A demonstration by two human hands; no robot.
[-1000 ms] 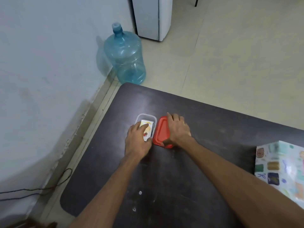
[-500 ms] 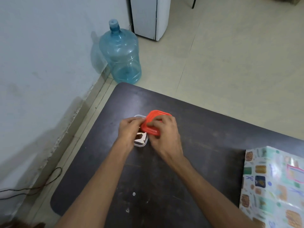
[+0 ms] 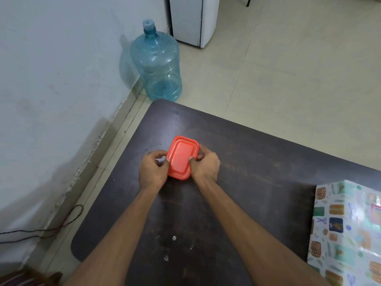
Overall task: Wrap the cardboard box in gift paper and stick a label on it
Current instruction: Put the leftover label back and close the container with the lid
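The gift-wrapped box (image 3: 348, 230) sat at the right edge of the tabletop (image 3: 257, 168), well apart from both hands and cut off by the frame; its glossy paper carried small pictures of scissors, woven squares and coloured blocks on a pale ground, and a pink-bordered patch showed on its top face, too cropped to read. The left hand (image 3: 153, 171) and the right hand (image 3: 205, 167) were each curled around a long side of a small rectangular container, thumbs pressed down on its red lid (image 3: 180, 156). The lid was smooth plastic with rounded corners and a raised rim, and it covered the container beneath so that only a sliver of clear wall showed by the left fingers. No writing could be read on it. The tabletop was dark, worn wood grain with a rounded far-left corner, a few pale specks lying on it between the forearms. Beyond that corner a large translucent blue water jug (image 3: 157, 65) stood upright on the tiled floor (image 3: 288, 69) against the pale wall (image 3: 51, 69). A thin dark cable (image 3: 61, 223) trailed along the floor by the left edge. A white cabinet (image 3: 192, 19) stood behind the jug.
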